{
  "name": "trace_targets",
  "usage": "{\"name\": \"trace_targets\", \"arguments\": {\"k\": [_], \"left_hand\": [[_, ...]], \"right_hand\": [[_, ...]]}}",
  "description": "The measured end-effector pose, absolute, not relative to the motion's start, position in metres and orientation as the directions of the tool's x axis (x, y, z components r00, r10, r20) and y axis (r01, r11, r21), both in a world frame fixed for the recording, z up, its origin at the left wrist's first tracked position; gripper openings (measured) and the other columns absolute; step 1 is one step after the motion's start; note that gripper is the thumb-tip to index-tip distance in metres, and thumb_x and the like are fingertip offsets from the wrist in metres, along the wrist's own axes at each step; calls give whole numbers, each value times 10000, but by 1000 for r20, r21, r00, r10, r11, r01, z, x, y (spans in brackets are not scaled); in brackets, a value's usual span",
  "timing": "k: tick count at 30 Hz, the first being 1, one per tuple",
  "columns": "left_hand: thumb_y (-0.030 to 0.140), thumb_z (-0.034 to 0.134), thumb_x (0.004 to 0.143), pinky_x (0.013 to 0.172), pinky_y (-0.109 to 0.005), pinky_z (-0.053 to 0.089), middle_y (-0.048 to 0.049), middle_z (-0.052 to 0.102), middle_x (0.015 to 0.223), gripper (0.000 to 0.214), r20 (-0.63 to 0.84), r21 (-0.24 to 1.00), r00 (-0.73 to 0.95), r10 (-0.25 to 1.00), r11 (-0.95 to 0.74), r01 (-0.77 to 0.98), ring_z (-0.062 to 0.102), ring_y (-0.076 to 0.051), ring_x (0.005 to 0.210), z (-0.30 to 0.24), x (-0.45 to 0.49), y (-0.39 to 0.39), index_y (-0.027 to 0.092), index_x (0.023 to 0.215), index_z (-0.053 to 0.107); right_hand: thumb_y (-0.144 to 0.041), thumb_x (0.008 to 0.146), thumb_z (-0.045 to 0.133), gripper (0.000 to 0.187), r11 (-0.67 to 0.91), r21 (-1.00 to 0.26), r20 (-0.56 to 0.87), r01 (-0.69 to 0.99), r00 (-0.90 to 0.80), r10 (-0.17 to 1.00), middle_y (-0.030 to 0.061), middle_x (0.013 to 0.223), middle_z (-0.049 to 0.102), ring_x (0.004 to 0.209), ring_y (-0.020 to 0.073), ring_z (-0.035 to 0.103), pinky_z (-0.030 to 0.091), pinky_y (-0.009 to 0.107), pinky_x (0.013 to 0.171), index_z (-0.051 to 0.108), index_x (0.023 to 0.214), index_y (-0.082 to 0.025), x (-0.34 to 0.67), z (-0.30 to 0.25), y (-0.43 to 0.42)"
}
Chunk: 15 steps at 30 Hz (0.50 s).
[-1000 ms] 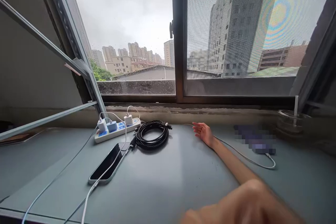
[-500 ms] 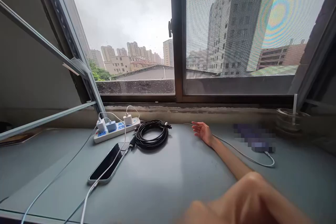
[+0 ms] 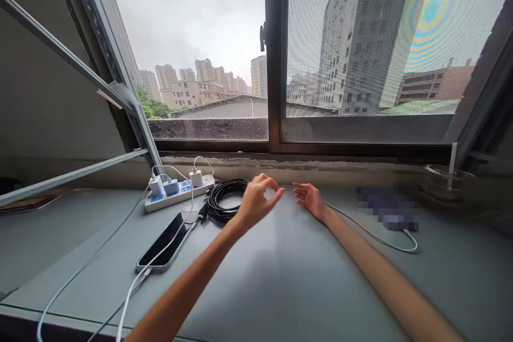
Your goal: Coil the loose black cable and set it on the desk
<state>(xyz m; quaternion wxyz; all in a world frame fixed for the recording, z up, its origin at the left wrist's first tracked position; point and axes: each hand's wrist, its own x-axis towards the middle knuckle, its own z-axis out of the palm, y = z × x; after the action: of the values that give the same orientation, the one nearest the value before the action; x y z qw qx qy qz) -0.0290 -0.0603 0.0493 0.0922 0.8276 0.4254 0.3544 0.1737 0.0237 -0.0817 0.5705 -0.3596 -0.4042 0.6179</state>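
Observation:
My left hand [image 3: 258, 197] hangs over the right side of a coiled black cable [image 3: 218, 200], hiding part of the coil. Its thumb and index finger curve into a C, and nothing shows between them. To its right, my right hand [image 3: 310, 200] rests on the grey tabletop with fingers loosely spread and palm turned partly up; it holds nothing. A thin white cable [image 3: 360, 222] passes behind the right hand and wrist. Left of the coil lies a phone [image 3: 162, 243] with a dark screen, crossed by a white cord.
A power strip [image 3: 180, 200] with several white plugs stands at the back left. A blurred-out purple object [image 3: 387, 208] joins the thin cable at right, near a clear jar [image 3: 443, 184] with a white stick. Metal shelf bars [image 3: 76, 173] edge the left; a window [image 3: 274, 64] lies behind.
A blurred bent arm at the bottom right has gone from there. My left hand now appears over the coil, fingers curved. My right hand stays in place; the view shifts slightly.

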Motion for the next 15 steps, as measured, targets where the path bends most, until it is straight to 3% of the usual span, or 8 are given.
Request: {"name": "trace_targets", "arguments": {"k": [2,5,9,15], "left_hand": [[391,483,862,798,-245,425,-18,609,889,232,446,330,236,863,-404,853,562,-140,861,28,-49,-28,199,767,571],[451,533,821,784,-296,424,-58,618,902,277,388,280,144,910,-265,923,580,-194,886,-1,-78,-6,178,822,582],[486,590,774,749,-319,415,-64,655,881,322,302,193,180,936,-245,950,607,-236,881,-16,-92,-6,176,859,609],[374,477,873,746,-290,404,-64,685,944,246,323,99,216,921,-260,960,626,-229,933,-11,-90,-5,190,845,637]], "right_hand": [[-336,939,449,267,-55,-890,-15,-453,-91,996,50,927,624,739,117,592,514,266,641,601,1049,-147,173,-78,22],[-243,914,381,298,-79,-861,-37,-502,-92,995,40,808,646,655,101,587,492,213,547,660,972,-154,172,-74,19],[-218,861,404,299,-89,-838,-52,-538,-82,995,30,755,671,627,102,597,485,201,514,695,909,-166,172,-71,15],[-314,930,447,265,-104,-835,-76,-540,-75,994,29,788,640,633,100,582,478,227,549,632,979,-131,173,-68,17]]}}
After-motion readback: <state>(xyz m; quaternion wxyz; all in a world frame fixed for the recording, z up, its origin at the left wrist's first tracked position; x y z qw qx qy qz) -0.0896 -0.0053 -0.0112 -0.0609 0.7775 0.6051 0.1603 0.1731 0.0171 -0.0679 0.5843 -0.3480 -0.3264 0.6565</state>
